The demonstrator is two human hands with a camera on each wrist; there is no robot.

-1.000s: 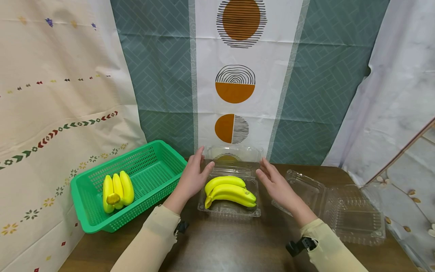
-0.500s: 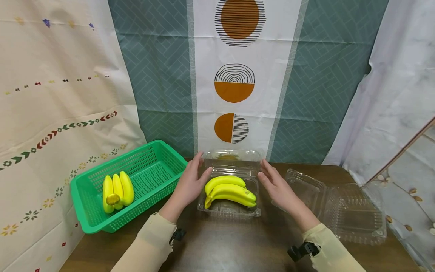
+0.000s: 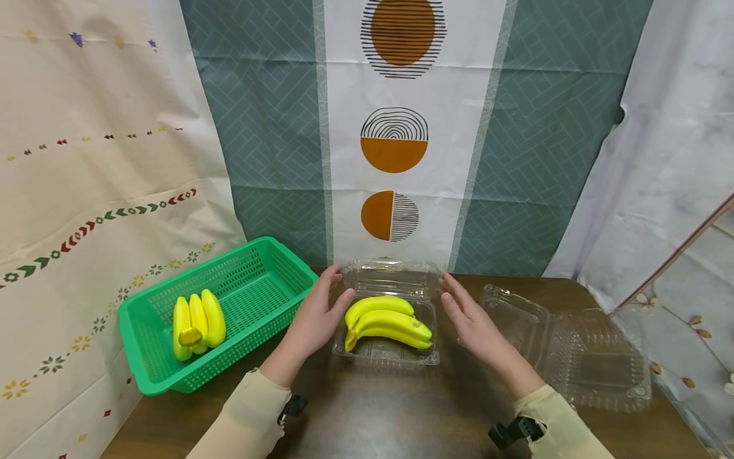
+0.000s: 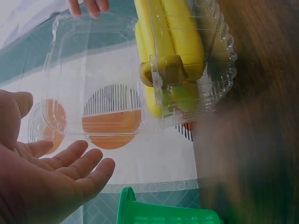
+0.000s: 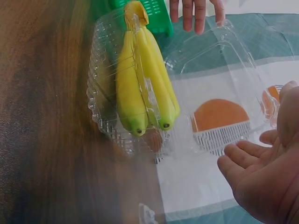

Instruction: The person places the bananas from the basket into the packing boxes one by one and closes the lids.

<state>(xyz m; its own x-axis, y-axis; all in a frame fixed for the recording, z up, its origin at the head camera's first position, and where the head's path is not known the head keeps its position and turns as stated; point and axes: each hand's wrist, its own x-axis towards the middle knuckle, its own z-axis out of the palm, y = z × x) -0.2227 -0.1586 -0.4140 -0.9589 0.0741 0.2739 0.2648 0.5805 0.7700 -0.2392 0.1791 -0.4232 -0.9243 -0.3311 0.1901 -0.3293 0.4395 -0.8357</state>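
Note:
A bunch of yellow bananas, plastic-looking with greenish tips, lies in the base of a clear plastic clamshell box at the table's middle. Behind the fruit its hinged lid stands raised. My left hand is at the lid's left edge, fingers loosely extended and fingertips right beside the plastic. On the opposite edge my right hand mirrors it, fingers also relaxed. Both wrist views show the left palm and right palm facing the lid with no fingers curled round it.
At left stands a green plastic basket with another banana bunch in it. A second clear clamshell box lies spread on the right of the wooden table. A patterned curtain hangs close behind.
The lid's top edge has come down in the head view, and both hands have shifted slightly down with it. The bananas and basket have stayed put.

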